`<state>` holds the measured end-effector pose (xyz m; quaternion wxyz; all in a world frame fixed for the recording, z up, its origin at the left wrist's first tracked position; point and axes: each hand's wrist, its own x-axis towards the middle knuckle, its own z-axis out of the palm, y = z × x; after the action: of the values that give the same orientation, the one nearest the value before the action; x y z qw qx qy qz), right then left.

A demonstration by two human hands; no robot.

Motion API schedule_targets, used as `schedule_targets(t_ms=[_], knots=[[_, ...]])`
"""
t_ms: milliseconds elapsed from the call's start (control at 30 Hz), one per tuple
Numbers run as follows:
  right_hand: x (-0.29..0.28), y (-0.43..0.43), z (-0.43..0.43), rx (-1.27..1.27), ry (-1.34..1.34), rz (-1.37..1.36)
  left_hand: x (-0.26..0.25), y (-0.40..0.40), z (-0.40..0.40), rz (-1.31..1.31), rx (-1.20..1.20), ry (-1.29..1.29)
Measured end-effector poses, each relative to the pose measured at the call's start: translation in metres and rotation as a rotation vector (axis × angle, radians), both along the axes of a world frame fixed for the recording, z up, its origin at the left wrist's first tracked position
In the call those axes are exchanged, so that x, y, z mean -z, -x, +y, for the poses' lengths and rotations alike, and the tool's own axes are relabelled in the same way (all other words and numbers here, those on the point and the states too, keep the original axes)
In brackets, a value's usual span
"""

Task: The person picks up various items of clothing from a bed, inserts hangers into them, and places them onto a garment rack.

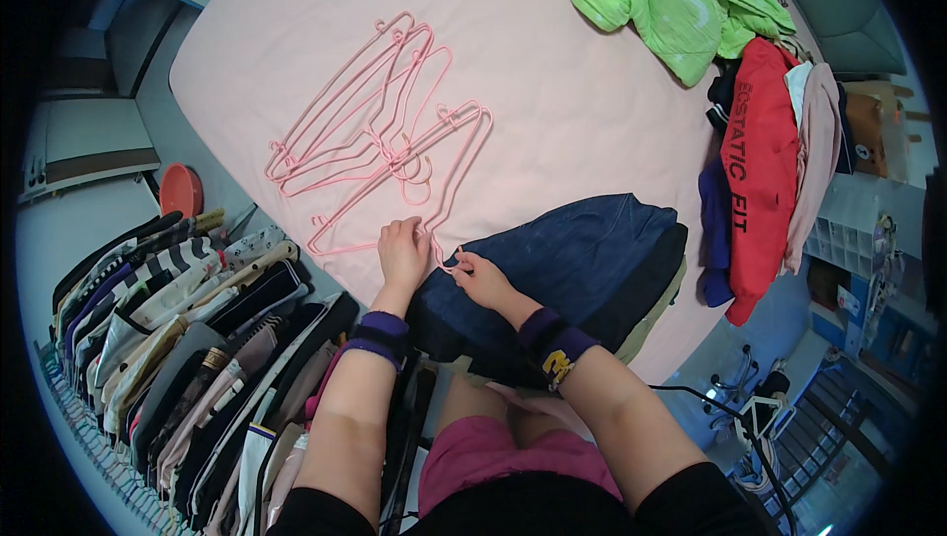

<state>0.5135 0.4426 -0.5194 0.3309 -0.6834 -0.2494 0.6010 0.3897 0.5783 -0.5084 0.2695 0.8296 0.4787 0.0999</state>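
Note:
My left hand (404, 249) is at the neck of a pink clothes hanger (460, 159), its fingers closed around the wire. With thumb and fingertips, my right hand (473, 273) pinches the hook end of that same hanger, just above dark blue denim clothing (570, 255). The denim lies on the near edge of the bed, over black and olive garments. Several more pink hangers (355, 114) lie overlapped on the pink bed sheet (518, 55) beyond my left hand. Both wrists wear purple and black wristbands.
A long rack of hung clothes (200, 358) stands at the left, near an orange-red basin (180, 190). A green quilt (666, 3) and a pile with a red garment (762, 173) lie on the bed's right side. Chair (729, 388) and metal rack (821, 432) stand at lower right.

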Motion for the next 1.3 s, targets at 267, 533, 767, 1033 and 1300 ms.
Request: schedule_targets(t_ms=[267,533,767,1033,1300], knots=[[-0.018,0.017,-0.011,0.175,-0.112,0.136,-0.013,0.006,-0.010,-0.017,-0.064,0.043],[-0.099,-0.015,-0.071,0.452,-0.146,0.445,-0.087,-0.019,-0.048,-0.204,-0.182,0.201],[-0.167,-0.051,-0.114,0.476,-0.405,0.107,-0.140,-0.091,-0.147,-0.427,-0.097,0.482],[-0.190,-0.123,-0.192,1.096,-0.319,-0.042,-0.168,-0.146,-0.212,-0.473,0.394,0.387],[-0.226,-0.159,-0.276,1.110,-0.208,-0.203,-0.060,-0.137,-0.235,0.229,0.490,0.028]])
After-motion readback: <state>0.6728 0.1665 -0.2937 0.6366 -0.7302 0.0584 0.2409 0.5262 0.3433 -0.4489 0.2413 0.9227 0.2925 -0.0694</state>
